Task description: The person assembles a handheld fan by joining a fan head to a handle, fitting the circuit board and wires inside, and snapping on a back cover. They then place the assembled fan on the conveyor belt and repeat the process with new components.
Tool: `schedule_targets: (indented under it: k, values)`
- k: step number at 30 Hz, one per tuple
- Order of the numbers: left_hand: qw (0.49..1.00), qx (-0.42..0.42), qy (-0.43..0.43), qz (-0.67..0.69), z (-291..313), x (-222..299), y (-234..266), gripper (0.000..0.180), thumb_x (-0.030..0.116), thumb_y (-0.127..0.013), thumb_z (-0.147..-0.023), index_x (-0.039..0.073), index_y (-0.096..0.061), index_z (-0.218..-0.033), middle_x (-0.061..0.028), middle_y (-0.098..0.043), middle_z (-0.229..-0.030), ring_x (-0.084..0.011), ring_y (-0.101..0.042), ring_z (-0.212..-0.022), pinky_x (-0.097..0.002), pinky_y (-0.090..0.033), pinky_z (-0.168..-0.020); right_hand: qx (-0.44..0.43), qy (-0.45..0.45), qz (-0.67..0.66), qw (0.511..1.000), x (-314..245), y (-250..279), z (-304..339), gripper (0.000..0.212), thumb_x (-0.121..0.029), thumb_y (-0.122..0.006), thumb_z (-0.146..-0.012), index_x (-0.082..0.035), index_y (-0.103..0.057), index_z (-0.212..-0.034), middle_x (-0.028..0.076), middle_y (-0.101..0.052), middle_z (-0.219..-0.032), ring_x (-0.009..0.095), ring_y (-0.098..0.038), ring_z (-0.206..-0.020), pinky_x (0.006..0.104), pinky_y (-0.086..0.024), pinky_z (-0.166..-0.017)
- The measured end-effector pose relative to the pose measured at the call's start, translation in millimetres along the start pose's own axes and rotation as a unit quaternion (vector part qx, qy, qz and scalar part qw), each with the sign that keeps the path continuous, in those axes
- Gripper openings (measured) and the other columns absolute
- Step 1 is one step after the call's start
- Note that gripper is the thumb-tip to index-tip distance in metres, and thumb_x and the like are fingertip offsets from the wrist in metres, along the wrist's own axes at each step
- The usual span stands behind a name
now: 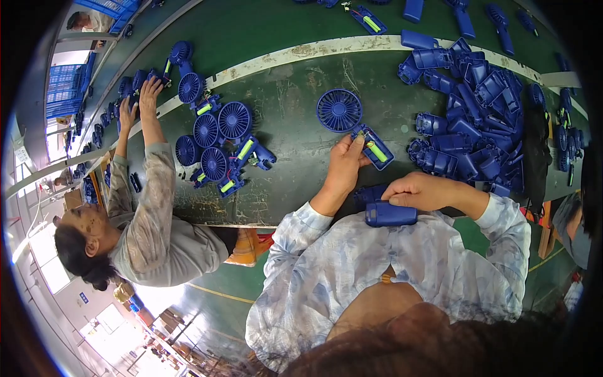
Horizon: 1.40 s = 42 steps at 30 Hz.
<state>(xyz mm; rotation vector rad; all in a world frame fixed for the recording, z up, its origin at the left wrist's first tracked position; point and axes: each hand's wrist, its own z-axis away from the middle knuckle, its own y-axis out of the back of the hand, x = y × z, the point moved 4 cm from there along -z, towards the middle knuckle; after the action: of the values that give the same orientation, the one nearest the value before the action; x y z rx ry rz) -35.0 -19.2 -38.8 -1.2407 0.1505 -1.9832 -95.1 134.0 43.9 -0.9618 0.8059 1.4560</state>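
Note:
My left hand point(343, 168) grips a blue handheld fan at its opened handle point(386, 159). A bright green battery point(377, 151) and thin wires show inside that handle. The round fan head point(339, 110) points away from me over the table. Close to my body, my right hand point(422, 191) is closed on a smooth blue handle cover point(391, 215), thumb on top. Another dark blue piece point(369, 195) sits just behind the cover, partly hidden by it and the hand.
Blue plastic shells point(471, 107) lie heaped at the right. Several opened fans point(217, 135) with green batteries cluster at the left. A white strip point(308, 55) divides the green table; more fan parts lie beyond it. At the left a co-worker point(157, 207) reaches toward other fans.

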Motion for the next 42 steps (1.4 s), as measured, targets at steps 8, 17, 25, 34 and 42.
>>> schedule_targets:
  k: [8, 17, 25, 34, 42]
  values:
    - [1.000, 0.003, 0.005, -0.007, -1, -4, 4, 0.022, 0.022, -0.048, -0.100, 0.003, -0.058, -0.107, -0.0028, -0.064, -0.093, -0.0099, -0.064, -0.076, -0.0254, -0.054, -0.068, -0.073, 0.036, 0.230, 0.970, -29, 4, 12, 0.041, -0.031, -0.064, -0.087, -0.004, -0.063, -0.118, 0.015, -0.063, -0.098, 0.032, -0.062, -0.092, 0.0403, -0.049, -0.077]
    - [0.998, -0.040, 0.038, 0.013, -4, -2, 8, 0.020, 0.021, -0.049, -0.100, 0.004, -0.057, -0.106, -0.0039, -0.065, -0.095, -0.0108, -0.065, -0.077, -0.0243, -0.055, -0.066, 0.124, 0.052, 0.085, 0.987, -34, 34, 15, 0.057, -0.023, -0.072, -0.079, -0.003, -0.053, -0.128, 0.014, -0.064, -0.094, 0.021, -0.062, -0.077, 0.0336, -0.051, -0.070]
    - [0.990, -0.107, 0.051, 0.080, 0, 9, 2, 0.016, 0.005, -0.050, -0.094, 0.003, -0.055, -0.108, -0.0069, -0.064, -0.105, -0.0147, -0.065, -0.091, -0.0311, -0.057, -0.077, 0.455, 0.099, 0.426, 0.776, -38, 25, -1, 0.056, -0.021, -0.075, -0.070, -0.004, -0.056, -0.120, 0.014, -0.059, -0.089, 0.031, -0.061, -0.075, 0.0392, -0.051, -0.063]
    - [0.988, -0.133, 0.049, 0.062, 5, 11, 4, 0.041, -0.005, -0.045, -0.084, 0.001, -0.050, -0.124, -0.0052, -0.061, -0.110, -0.0128, -0.062, -0.094, -0.0281, -0.053, -0.082, 0.444, 0.063, 0.487, 0.749, -34, 10, -30, 0.054, -0.021, -0.074, -0.068, -0.002, -0.058, -0.117, 0.010, -0.054, -0.083, 0.027, -0.059, -0.073, 0.0359, -0.050, -0.059]
    - [0.993, -0.109, 0.022, 0.032, 10, 8, 0, 0.029, 0.000, -0.048, -0.089, 0.003, -0.054, -0.118, -0.0051, -0.062, -0.108, -0.0136, -0.062, -0.098, -0.0294, -0.054, -0.081, 0.438, 0.051, 0.504, 0.743, -27, 11, -33, 0.056, -0.023, -0.076, -0.066, -0.002, -0.060, -0.116, 0.010, -0.053, -0.082, 0.026, -0.058, -0.074, 0.0347, -0.050, -0.059]
